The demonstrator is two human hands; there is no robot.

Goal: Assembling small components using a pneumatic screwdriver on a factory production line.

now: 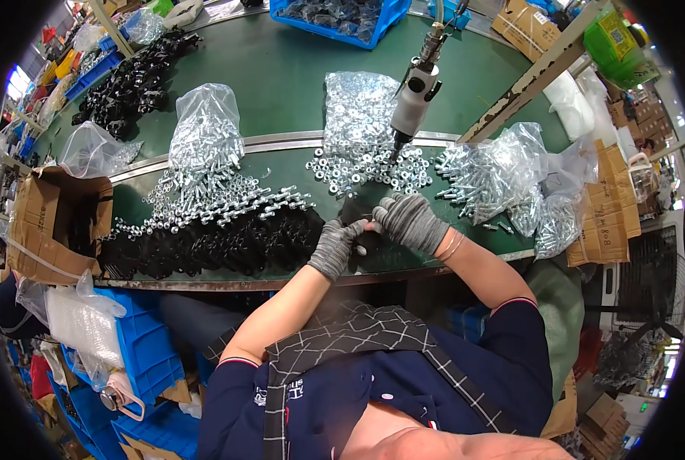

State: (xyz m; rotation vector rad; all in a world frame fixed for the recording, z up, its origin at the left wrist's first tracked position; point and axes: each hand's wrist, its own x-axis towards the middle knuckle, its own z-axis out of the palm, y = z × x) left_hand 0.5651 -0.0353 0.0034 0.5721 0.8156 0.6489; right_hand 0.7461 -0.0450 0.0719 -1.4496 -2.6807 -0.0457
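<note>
Both of my hands wear grey striped gloves and meet at the front edge of the green bench. My left hand (pixel 335 247) is closed on a dark flat part (pixel 356 208), whose outline is hard to make out. Just right of it, my right hand (pixel 413 221) has its fingers curled in against the same part; whatever they pinch is hidden. Loose silver nuts or washers (pixel 335 175) lie just beyond my hands, spilling from a clear bag (pixel 362 103). A grey and black power screwdriver (pixel 413 100) hangs point-down above them.
Left of my hands, a row of black parts (pixel 220 244) carries silver bolts (pixel 227 205) along its far side. Bagged metal pins (pixel 484 180) lie at right. A cardboard box (pixel 39 226) stands at left, a blue bin (pixel 339 29) at the back. A metal post (pixel 534 73) slants up at right.
</note>
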